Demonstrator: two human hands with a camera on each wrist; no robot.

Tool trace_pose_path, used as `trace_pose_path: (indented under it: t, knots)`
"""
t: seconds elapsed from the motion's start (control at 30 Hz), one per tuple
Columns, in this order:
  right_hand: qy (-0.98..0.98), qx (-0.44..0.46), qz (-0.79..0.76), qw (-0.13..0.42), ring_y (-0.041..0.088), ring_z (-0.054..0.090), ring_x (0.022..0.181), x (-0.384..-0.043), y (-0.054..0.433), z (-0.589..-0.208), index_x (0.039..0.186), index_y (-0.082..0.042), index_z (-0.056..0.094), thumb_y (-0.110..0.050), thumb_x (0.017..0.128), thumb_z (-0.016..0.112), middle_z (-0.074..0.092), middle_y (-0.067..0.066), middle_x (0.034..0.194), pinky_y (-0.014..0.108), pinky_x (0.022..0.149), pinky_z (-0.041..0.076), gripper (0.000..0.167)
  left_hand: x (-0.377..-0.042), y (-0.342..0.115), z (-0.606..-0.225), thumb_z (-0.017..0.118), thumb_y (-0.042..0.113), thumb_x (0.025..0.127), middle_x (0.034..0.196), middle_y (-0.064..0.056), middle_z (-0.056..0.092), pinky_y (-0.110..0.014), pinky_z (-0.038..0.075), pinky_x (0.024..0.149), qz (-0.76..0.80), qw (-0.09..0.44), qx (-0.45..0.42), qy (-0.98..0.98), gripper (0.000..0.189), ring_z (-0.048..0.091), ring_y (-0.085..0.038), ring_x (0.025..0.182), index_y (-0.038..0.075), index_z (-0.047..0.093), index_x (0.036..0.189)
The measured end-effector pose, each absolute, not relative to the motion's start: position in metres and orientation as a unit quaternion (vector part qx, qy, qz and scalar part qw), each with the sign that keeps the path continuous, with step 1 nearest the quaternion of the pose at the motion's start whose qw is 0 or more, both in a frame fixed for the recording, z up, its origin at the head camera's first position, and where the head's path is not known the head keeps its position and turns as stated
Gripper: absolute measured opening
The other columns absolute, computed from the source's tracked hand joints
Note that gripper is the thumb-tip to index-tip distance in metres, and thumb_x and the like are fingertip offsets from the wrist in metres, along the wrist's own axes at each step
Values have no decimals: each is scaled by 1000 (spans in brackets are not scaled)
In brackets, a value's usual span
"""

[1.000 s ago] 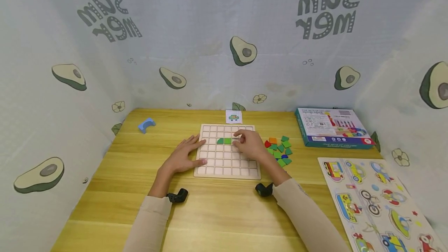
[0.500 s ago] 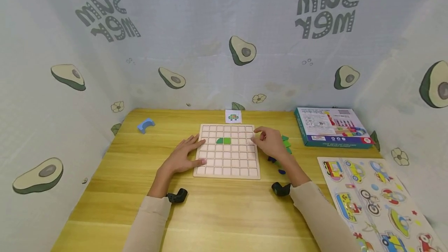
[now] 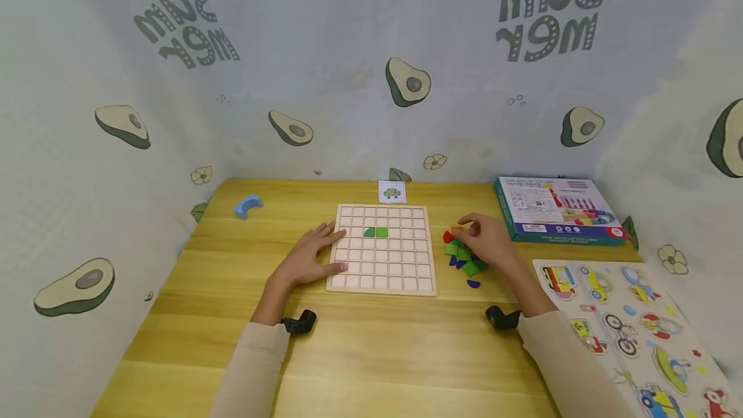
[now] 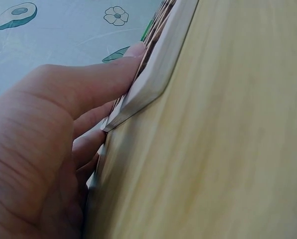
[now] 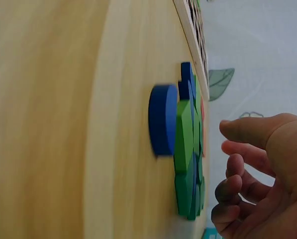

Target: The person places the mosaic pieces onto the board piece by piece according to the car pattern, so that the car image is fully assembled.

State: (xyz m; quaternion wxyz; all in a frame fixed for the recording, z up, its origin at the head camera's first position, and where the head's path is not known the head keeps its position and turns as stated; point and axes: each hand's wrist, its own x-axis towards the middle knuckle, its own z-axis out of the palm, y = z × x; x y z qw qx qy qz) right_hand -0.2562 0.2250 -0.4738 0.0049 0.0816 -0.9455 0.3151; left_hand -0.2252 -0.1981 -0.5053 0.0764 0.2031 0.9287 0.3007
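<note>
A pale wooden grid board (image 3: 380, 282) lies mid-table, with a dark green rounded piece (image 3: 369, 232) and a light green square (image 3: 382, 232) side by side in its cells. My left hand (image 3: 309, 258) rests on the board's left edge, fingers spread; the left wrist view shows its thumb (image 4: 108, 74) on the rim. To the board's right, my right hand (image 3: 490, 240) hovers at a pile of green, blue, red and orange pieces (image 3: 464, 254). Its thumb and forefinger stand slightly apart in the right wrist view, holding nothing. The hand partly hides the pile.
Behind the board lies a small picture card (image 3: 392, 191). A blue arch-shaped block (image 3: 247, 206) is at the back left. On the right are a flat box (image 3: 557, 209) and a vehicle puzzle board (image 3: 633, 334). One blue half-round piece (image 3: 473, 283) lies just in front of the pile.
My right hand has moved right, from over the board beside the green square to the loose pieces. My left hand has stayed on the board's edge. The two green pieces have not moved.
</note>
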Motion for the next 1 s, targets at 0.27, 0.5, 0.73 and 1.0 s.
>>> trace_pose_path:
  t: [0.27, 0.5, 0.73, 1.0]
  knots:
    - [-949, 82, 302, -29, 20, 49, 68, -243, 236, -466, 120, 0, 71, -21, 98, 69, 58, 8, 80, 31, 62, 40, 30, -225, -197, -503, 74, 53, 90, 172, -6, 22, -54, 7, 132, 301, 78, 200, 929, 82, 11, -31, 162, 25, 41, 160]
    - [-953, 83, 287, -49, 19, 48, 66, -239, 242, -464, 119, 1, 70, -19, 97, 70, 57, 6, 76, 30, 61, 39, 30, -226, -196, -503, 74, 53, 91, 172, -6, 22, -53, 8, 132, 297, 76, 202, 930, 82, 12, -31, 162, 24, 41, 160]
    - [-953, 92, 286, -46, 18, 45, 61, -241, 244, -468, 125, 0, 70, -17, 98, 68, 55, 5, 73, 29, 57, 36, 32, -225, -196, -504, 72, 54, 91, 172, -5, 21, -53, 7, 132, 295, 79, 200, 931, 81, 11, -31, 162, 26, 40, 160]
    - [-960, 68, 267, -47, 19, 46, 62, -241, 246, -466, 117, 0, 70, -25, 97, 71, 51, 5, 71, 29, 57, 35, 32, -224, -195, -502, 73, 52, 91, 172, -8, 23, -55, 9, 131, 296, 74, 207, 929, 81, 13, -33, 161, 23, 41, 160]
